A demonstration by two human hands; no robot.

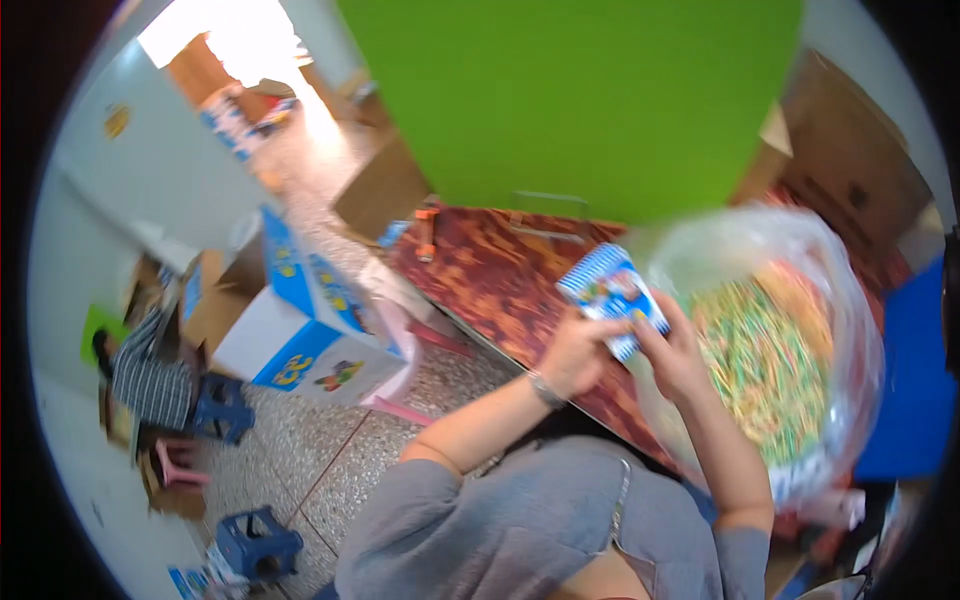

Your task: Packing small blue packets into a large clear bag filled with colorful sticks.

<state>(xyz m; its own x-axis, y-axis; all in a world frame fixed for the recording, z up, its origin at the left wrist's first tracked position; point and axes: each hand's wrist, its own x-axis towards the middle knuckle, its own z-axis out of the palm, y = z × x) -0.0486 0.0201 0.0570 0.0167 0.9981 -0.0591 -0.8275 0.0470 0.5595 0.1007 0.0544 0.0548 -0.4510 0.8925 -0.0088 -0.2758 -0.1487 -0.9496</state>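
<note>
A small blue-and-white printed packet is held over the table between both my hands. My left hand is closed on its lower left edge, the thumb lying across the front. On the lower right side my right hand grips the same packet, its thumb pressed near the left one. Just right of my hands stands a large clear plastic bag, open at the top. Inside it lies a heap of thin green, yellow and pink pieces. The table beneath has a red-brown marbled top.
An orange-handled tool and a bent metal wire frame lie by the green panel. At left, an open blue-and-white carton rests on a pink stool. Farther left are blue stools and a person in stripes.
</note>
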